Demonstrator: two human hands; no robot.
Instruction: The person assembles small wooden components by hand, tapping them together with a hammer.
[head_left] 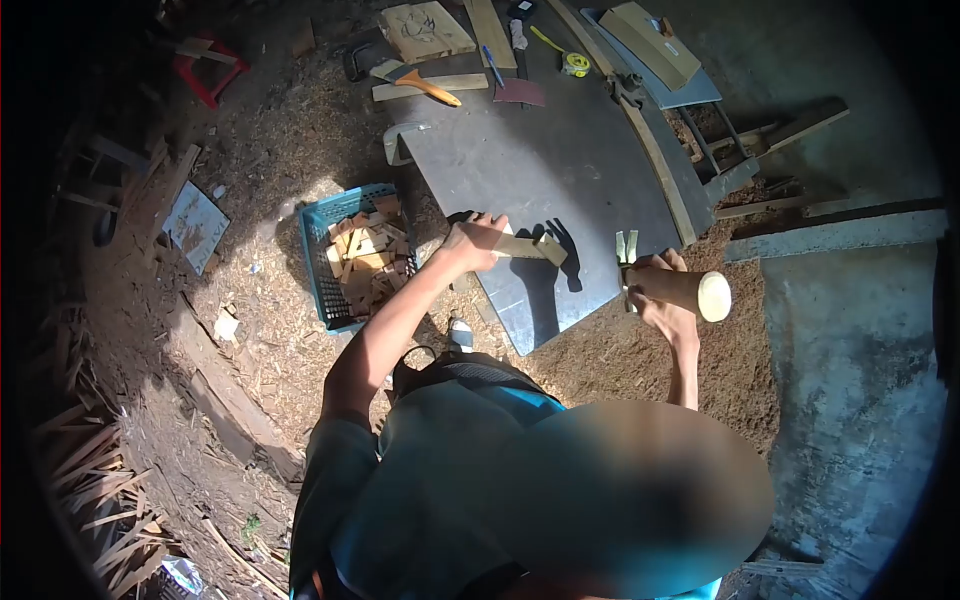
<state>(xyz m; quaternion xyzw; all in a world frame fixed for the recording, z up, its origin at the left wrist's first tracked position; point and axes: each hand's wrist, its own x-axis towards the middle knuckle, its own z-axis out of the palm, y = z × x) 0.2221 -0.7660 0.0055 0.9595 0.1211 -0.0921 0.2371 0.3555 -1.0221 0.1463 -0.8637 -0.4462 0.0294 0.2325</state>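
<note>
My left hand (476, 243) is closed on one end of a small wooden piece (522, 247) at the left edge of the dark tabletop (480, 160). A short block (550, 250) stands at the far end of that piece. My right hand (664, 290) is wrapped round the handle of a hammer (627, 262), held over the table's right front corner. The thick handle's pale butt points right, and the metal claw is on the left. A shadow of the hammer falls across the tabletop, beside the block.
A blue crate (322, 270) of wood offcuts stands left of the table. At the back lie a brush (425, 84), a tape measure (575, 64), a pen (493, 66), sandpaper (519, 93) and boards (425, 32). A clamp (400, 143) grips the left edge.
</note>
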